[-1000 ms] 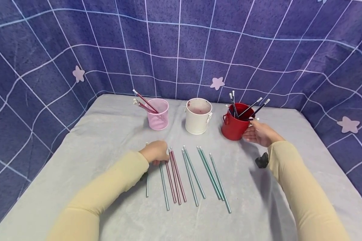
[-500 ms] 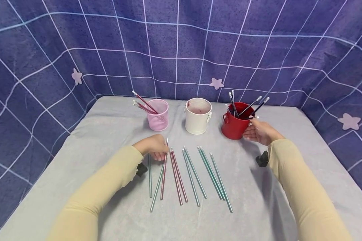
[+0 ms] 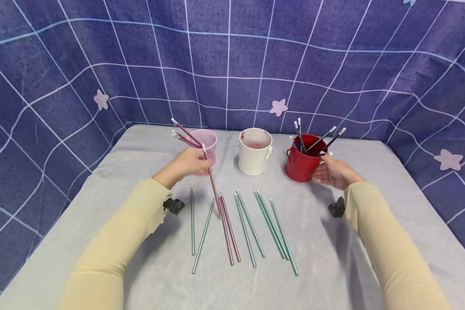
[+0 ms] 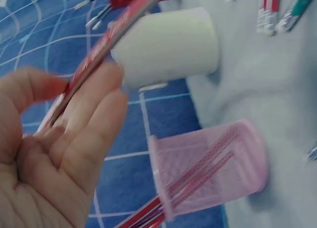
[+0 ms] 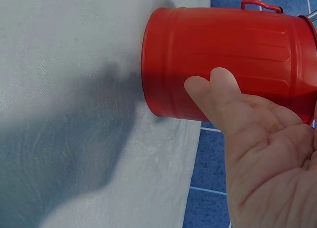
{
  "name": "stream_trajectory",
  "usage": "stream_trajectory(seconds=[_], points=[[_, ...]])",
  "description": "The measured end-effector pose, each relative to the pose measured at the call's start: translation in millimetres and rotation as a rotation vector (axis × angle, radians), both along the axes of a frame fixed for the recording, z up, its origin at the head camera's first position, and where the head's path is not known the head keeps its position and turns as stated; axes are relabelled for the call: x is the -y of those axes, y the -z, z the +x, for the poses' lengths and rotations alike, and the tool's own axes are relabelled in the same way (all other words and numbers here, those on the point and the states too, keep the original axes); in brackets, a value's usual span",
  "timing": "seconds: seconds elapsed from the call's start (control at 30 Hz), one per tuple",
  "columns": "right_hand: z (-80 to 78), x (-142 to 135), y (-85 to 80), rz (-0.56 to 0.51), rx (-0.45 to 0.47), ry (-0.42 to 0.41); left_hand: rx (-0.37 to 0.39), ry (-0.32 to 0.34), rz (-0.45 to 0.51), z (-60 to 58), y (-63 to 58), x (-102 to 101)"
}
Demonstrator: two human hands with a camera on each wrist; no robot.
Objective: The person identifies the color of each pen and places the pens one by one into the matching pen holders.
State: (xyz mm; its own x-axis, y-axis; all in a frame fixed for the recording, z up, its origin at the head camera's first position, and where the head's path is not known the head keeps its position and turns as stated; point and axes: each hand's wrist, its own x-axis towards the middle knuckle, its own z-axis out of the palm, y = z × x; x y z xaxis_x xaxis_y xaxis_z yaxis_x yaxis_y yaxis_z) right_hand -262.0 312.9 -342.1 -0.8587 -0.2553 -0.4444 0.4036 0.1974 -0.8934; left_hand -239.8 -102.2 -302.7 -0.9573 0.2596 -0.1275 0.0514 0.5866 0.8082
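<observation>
My left hand (image 3: 190,162) pinches a dark red pencil (image 3: 212,183) near its eraser end, in front of the pink mesh cup (image 3: 210,140). In the left wrist view, thumb and fingers hold this pencil (image 4: 106,42) slantwise above the pink cup (image 4: 213,163), which has several red pencils in it. My right hand (image 3: 335,171) holds the red bucket (image 3: 299,167) at its right side, thumb at the rim. Fingers lie along the wall of the bucket (image 5: 223,45) in the right wrist view. Several dark pencils (image 3: 302,140) lean in this bucket.
Between the two containers stands a white bucket (image 3: 252,157). Lying on the grey cloth are two red pencils (image 3: 228,228), some teal pencils (image 3: 273,224) and bluish-green pencils (image 3: 203,237). A blue gridded curtain (image 3: 232,56) hangs behind the table.
My left hand has picked a red pencil up off the cloth and carried it back toward the pink cup. One bluish-green pencil has turned aslant. My right hand stays at the red bucket.
</observation>
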Motion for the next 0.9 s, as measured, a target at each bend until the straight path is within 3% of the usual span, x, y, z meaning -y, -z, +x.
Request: stream_trajectory(seconds=[0.1,0.17,0.27,0.4,0.57,0.73,0.9], points=[[-0.9,-1,-0.9,-0.003,-0.003,-0.005,-0.163,-0.108,-0.009,-1.4,-13.4,6],[-1.5,-1,-1.5,-0.004,-0.005,-0.009,-0.220,-0.185,0.023,-1.4,-24.3,10],[-2.2,-2,-1.7,-0.001,-0.005,-0.015,-0.244,-0.282,0.198,0.4,-44.1,16],[-4.0,-3,-1.2,0.001,-0.007,-0.019,-0.301,-0.358,0.445,3.8,-71.2,23],[-3.8,-4,0.1,0.008,-0.011,-0.019,-0.354,-0.431,0.629,3.7,-90.3,31],[-3.1,-5,-1.0,0.006,-0.015,-0.018,-0.411,-0.477,0.631,-6.8,-94.5,31],[-3.5,-3,-0.2,-0.007,-0.005,-0.002,-0.472,-0.496,0.500,-19.0,-91.9,25]])
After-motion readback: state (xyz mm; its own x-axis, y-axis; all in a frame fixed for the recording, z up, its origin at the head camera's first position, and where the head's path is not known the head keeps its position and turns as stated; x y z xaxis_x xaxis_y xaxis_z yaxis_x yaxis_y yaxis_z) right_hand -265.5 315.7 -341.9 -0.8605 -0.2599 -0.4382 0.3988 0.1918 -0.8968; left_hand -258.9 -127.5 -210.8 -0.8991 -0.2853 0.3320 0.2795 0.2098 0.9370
